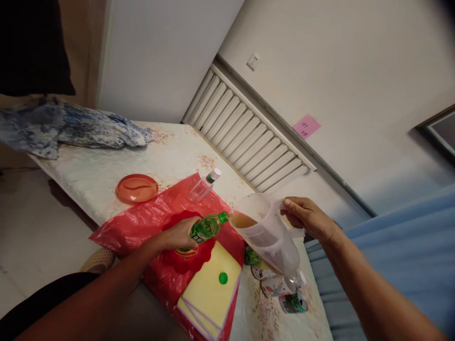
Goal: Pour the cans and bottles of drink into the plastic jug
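My left hand (183,233) is wrapped round a green-labelled plastic drink bottle (208,226), which is uncapped and upright in the tilted view. My right hand (302,215) grips the handle of a translucent measuring jug (272,241). Brownish liquid has gathered near the jug's spout, which is at the bottle's mouth; I cannot tell whether they touch. Beneath the bottle lies a red scalloped plate (176,265) on a red plastic sheet (142,232). A green bottle cap (223,278) rests on a folded yellow cloth (208,293).
A clear bottle with a white cap (204,185) and an orange dish (137,188) stand farther back. Several cans (277,286) are below the jug. Patterned fabric (88,125) lies at the table's far end. A white radiator (245,123) runs along the wall; a blue curtain (391,265) hangs right.
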The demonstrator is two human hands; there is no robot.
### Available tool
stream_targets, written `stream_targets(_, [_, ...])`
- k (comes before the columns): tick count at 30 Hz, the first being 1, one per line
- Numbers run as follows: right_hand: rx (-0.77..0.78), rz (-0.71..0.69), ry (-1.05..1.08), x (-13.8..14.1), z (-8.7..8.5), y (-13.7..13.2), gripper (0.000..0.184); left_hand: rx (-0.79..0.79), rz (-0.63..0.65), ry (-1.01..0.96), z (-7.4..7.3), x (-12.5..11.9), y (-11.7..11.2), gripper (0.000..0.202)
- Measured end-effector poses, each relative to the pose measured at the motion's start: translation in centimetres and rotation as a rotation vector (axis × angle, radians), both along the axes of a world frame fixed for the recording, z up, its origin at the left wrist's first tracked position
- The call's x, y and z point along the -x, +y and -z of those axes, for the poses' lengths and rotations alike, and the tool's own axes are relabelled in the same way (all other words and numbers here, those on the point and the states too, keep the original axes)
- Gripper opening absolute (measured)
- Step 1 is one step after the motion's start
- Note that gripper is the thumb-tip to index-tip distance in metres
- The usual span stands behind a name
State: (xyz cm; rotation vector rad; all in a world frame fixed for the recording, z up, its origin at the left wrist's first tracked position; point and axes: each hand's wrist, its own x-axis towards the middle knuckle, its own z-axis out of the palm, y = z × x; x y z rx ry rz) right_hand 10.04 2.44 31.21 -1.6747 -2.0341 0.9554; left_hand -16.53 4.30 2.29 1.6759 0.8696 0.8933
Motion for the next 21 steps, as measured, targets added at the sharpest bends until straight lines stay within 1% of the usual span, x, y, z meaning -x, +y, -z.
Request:
stream_targets(8, [0.001,-0.009,-0.024,0.05,-0.14,0.03,0.055,-0.001,0.009,0.029,-0.38,0.11,-0.11,0.046])
stream_targets(17, [0.0,-0.008,-0.03,0.26,-0.29,0.01,0.055,0.007,0.012,0.03,-0.12,0.03,-0.07,0.047])
stream_targets(21, [-0.002,-0.016,-0.044,0.37,-0.34,0.0,0.056,0.004,0.007,0.043,-0.29,0.06,-0.1,0.046])
